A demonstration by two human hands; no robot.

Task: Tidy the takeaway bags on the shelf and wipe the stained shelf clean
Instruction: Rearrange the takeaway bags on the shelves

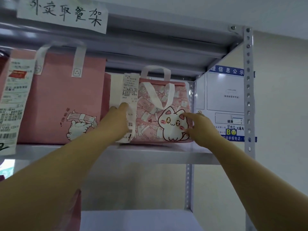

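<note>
A small pink takeaway bag (150,114) with a white cartoon cat and white handles stands on the grey metal shelf (150,154) at the right end. A long receipt (130,90) hangs down its left front. My left hand (116,120) presses on the bag's left side over the receipt. My right hand (200,129) touches its right side, fingers spread on the cat print. Both hands hold the bag between them. A taller pink bag (66,100) with white handles stands to its left, touching or nearly touching it.
Another receipt (11,104) hangs at the far left on a bag that is mostly out of view. A handwritten paper sign (65,13) is taped to the shelf above. A blue and white notice board (223,104) hangs behind the perforated right post (248,90). A lower shelf (138,220) lies below.
</note>
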